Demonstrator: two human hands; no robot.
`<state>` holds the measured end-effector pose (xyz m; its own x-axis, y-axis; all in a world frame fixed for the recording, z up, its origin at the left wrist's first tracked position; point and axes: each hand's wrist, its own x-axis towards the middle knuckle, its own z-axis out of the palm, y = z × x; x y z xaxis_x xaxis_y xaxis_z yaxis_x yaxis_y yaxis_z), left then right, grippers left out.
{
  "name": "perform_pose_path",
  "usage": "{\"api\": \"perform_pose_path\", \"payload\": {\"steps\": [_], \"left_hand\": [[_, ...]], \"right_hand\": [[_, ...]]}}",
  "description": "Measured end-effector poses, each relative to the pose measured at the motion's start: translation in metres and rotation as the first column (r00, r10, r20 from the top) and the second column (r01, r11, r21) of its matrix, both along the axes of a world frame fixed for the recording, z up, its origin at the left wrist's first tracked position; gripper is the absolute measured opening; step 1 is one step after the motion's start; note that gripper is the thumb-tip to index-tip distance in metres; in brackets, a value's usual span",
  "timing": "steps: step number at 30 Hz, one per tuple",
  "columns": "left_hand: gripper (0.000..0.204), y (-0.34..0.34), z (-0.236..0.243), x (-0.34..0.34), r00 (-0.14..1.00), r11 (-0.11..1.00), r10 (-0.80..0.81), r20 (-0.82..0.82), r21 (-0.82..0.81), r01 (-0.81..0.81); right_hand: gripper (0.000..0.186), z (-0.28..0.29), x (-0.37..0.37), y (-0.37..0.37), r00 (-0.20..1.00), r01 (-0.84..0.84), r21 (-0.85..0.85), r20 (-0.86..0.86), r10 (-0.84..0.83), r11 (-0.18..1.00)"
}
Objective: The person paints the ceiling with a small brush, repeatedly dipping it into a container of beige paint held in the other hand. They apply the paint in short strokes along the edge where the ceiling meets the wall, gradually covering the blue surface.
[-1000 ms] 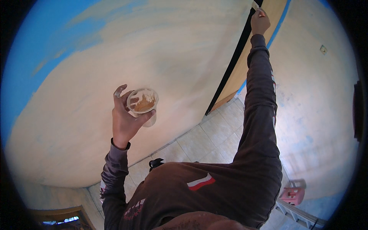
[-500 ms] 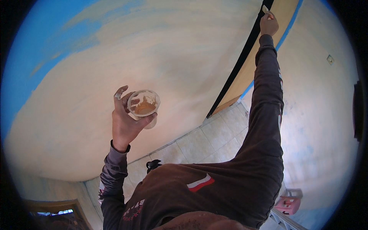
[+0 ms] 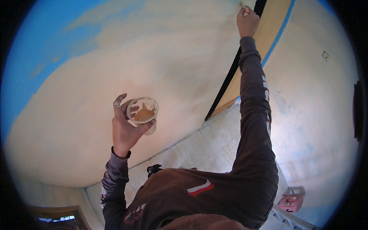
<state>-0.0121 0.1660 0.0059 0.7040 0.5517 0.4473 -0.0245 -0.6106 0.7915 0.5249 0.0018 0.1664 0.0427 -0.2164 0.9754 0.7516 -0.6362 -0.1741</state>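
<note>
My left hand point(image 3: 124, 130) is wrapped round a clear plastic cup point(image 3: 146, 113), upright with tan paint inside and pale smears on its rim and walls; pale paint also marks my fingers. High up on the right, my right hand point(image 3: 248, 23) pinches a small pale tool point(image 3: 242, 5), too small to identify surely, at the patchy cream-and-blue wall point(image 3: 172, 65), just left of a black vertical edge point(image 3: 224, 90) bordering a light wooden panel point(image 3: 272, 19).
Tiled floor point(image 3: 195, 149) runs below the wall. At lower right are a pink plastic stool point(image 3: 291, 202) and a metal ladder point(image 3: 287, 216). A small fitting point(image 3: 325, 55) sits on the right-hand wall, and a wooden frame point(image 3: 57, 211) shows at lower left.
My right hand with the small tool has shifted left from the black edge onto the wall beside it. My left hand and the cup sit slightly lower in the picture.
</note>
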Motion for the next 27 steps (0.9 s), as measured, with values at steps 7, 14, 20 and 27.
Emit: {"api": "perform_pose_path", "payload": {"steps": [7, 14, 20, 27], "left_hand": [[0.103, -0.003, 0.005, -0.001, 0.999, 0.999, -0.035, 0.021, 0.019, 0.034], [0.102, -0.004, 0.007, -0.003, 0.998, 0.998, -0.051, 0.037, 0.039, 0.05], [0.103, -0.005, 0.006, -0.002, 0.998, 0.998, -0.049, 0.033, 0.036, 0.047], [0.103, -0.01, 0.011, -0.002, 0.999, 0.998, -0.044, 0.027, 0.036, 0.043]], "right_hand": [[0.028, 0.004, -0.052, 0.023, 1.0, -0.027, -0.062, -0.003, 0.027, 0.998], [0.03, 0.005, -0.071, 0.03, 0.99, -0.123, -0.043, -0.071, 0.12, 0.991], [0.03, -0.002, -0.079, 0.037, 0.982, -0.184, -0.042, -0.038, 0.182, 0.982], [0.028, 0.001, -0.11, 0.049, 0.981, -0.191, -0.063, 0.016, 0.193, 0.98]]}}
